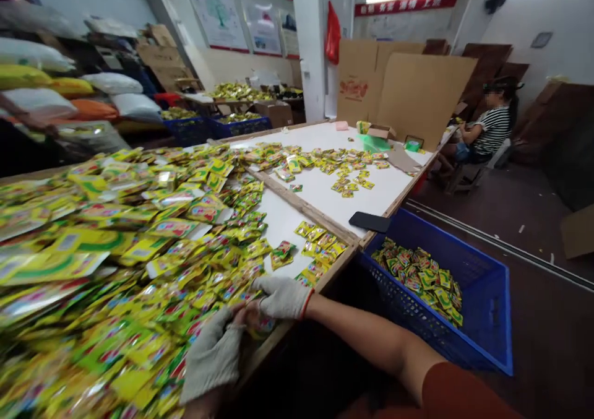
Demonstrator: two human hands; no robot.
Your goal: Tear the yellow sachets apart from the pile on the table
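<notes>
My left hand (213, 352), in a grey-white glove with bare fingertips, is at the near edge of a heap of small yellow-green sachets (153, 311). My right hand (285, 298), in a similar glove with a red-edged cuff, meets it from the right. The fingers of both hands are bent and closed together at the table's edge. Just below them a blurred sachet (262, 326) shows; whether the fingers grip it is hidden. Beyond my right hand, several sachets (322, 246) lie in rough rows, with a loose sachet (283, 254) beside them.
Larger yellow packets (93, 246) are piled at the left. A wooden strip (301, 205) divides the white tabletop (371, 190). A black phone (370, 221) rests at the right edge, above a blue crate (487, 320) holding sachets. A person (489, 125) sits farther right.
</notes>
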